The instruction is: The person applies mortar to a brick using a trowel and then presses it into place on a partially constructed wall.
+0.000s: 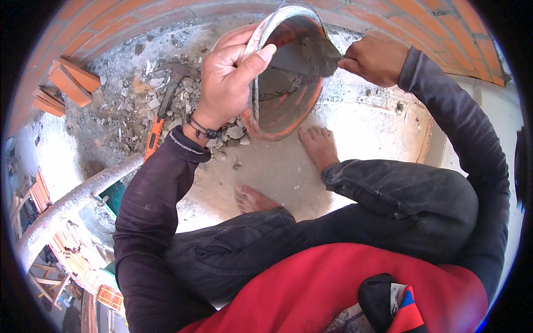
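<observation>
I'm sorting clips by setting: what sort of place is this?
Most likely a building site. It shows in the bare brick wall, the rubble with a hammer lying in it, and the bucket of what looks like mortar.

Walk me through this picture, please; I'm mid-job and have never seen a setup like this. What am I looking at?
There is no machine here: a person works with two bare hands. The picture comes from a wide fisheye camera on their head, looking down, so straight edges bend near the rim. Picture left is their left.

The left hand grips the rim of a tilted bucket with grey mix inside. The right hand holds what looks like a trowel, its blade over the bucket's mouth.

On the floor, a hammer lies among rubble, with orange bricks farther left.
</observation>
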The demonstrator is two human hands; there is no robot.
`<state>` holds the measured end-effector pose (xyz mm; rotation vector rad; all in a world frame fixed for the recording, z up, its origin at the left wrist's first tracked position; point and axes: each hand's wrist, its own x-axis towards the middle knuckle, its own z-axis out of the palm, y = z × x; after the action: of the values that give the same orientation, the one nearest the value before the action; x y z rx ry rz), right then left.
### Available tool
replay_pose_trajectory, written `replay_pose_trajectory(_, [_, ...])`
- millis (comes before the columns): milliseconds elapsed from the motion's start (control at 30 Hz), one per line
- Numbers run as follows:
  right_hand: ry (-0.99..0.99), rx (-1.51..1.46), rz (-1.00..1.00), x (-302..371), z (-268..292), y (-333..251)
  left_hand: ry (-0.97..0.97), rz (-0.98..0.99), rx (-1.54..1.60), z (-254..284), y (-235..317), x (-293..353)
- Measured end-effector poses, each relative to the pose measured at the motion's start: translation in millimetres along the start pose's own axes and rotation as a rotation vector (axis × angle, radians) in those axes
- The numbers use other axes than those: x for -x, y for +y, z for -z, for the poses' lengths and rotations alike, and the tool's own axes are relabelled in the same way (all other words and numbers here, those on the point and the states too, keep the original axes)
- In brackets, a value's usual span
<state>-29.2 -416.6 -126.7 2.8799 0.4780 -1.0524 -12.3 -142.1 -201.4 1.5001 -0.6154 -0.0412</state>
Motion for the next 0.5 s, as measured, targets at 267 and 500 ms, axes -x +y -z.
replay_pose_trajectory(267, [-0.002,-0.100,0.317,-19,-47,3,-0.008,0.041,0.007,4,0,1])
replay_pose_trajectory(500, [-0.139,-0.553,0.235,-28,-62,-18,0.082,0.159,0.139,14,2,2])
